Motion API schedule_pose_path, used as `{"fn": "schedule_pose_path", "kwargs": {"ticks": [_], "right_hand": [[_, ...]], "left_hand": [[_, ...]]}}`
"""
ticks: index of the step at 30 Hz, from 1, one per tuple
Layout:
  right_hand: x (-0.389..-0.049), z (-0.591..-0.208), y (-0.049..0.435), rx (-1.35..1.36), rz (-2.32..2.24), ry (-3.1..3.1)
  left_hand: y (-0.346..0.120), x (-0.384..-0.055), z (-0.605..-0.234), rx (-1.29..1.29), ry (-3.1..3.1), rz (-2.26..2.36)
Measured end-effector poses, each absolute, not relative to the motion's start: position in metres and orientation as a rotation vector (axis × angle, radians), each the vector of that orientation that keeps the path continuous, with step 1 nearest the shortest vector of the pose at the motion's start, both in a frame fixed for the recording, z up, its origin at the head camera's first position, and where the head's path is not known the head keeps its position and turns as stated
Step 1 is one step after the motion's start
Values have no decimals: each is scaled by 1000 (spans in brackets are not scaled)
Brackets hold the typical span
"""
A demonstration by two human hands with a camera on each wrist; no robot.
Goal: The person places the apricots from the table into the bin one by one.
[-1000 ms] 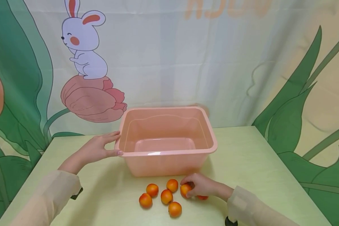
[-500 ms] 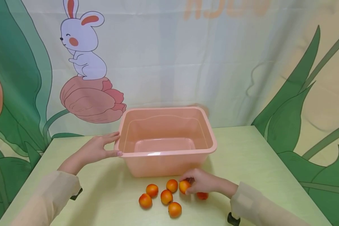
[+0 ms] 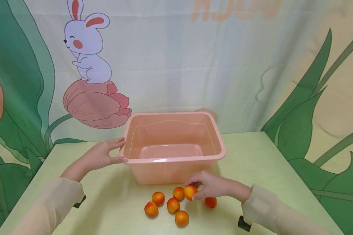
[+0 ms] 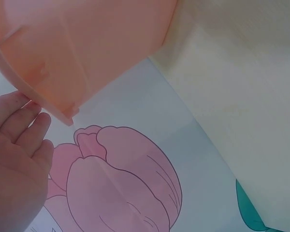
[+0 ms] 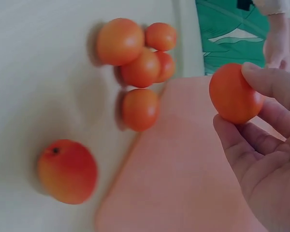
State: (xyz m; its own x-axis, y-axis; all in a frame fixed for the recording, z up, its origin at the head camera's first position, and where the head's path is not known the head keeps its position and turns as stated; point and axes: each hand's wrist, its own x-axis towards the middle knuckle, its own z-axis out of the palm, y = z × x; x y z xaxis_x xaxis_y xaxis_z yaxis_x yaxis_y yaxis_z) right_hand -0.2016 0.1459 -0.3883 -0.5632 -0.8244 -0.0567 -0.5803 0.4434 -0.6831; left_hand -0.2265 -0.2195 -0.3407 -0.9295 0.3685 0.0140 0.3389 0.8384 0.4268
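A pink plastic basin [image 3: 170,169] stands on the table, nothing inside it. My left hand [image 3: 98,156] touches its left front corner; thumb and fingers are spread and fairly straight along the rim, which the left wrist view shows right at the fingertips [image 4: 46,121]. Between thumb and fingertips, my right hand [image 3: 210,186] pinches a small round orange-red fruit [image 5: 236,94], raised off the table in front of the basin. Several similar fruits [image 3: 173,205] lie in a loose group to its left. One redder fruit [image 3: 210,202] lies apart, below the right hand.
The pale yellow-green table [image 3: 253,169] extends on both sides of the basin. Close behind it hangs a printed curtain [image 3: 164,65] with a rabbit and leaves. A black band [image 3: 244,223] shows under the right sleeve.
My right hand has lifted the pinched fruit and moved slightly up toward the basin, uncovering the redder fruit beneath it. The left hand and basin stay in place.
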Motion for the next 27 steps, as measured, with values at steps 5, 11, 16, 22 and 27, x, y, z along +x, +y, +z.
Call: {"fn": "schedule_pose_path", "kwargs": {"ticks": [5, 11, 16, 22, 27], "right_hand": [[-201, -368, 142, -1276, -857, 2274], [-202, -340, 136, -1346, -845, 2239], [-205, -319, 131, -1402, -815, 2244], [-207, -300, 123, -1532, -778, 2260], [-208, -288, 118, -1570, -749, 2278]], "left_hand": [[-219, -226, -339, 572, 2944, 670], [-219, -225, -338, 577, 2953, 661], [-219, -226, -339, 569, 2950, 659], [-220, -227, -340, 569, 2951, 666], [-220, -227, -341, 558, 2955, 655]]}}
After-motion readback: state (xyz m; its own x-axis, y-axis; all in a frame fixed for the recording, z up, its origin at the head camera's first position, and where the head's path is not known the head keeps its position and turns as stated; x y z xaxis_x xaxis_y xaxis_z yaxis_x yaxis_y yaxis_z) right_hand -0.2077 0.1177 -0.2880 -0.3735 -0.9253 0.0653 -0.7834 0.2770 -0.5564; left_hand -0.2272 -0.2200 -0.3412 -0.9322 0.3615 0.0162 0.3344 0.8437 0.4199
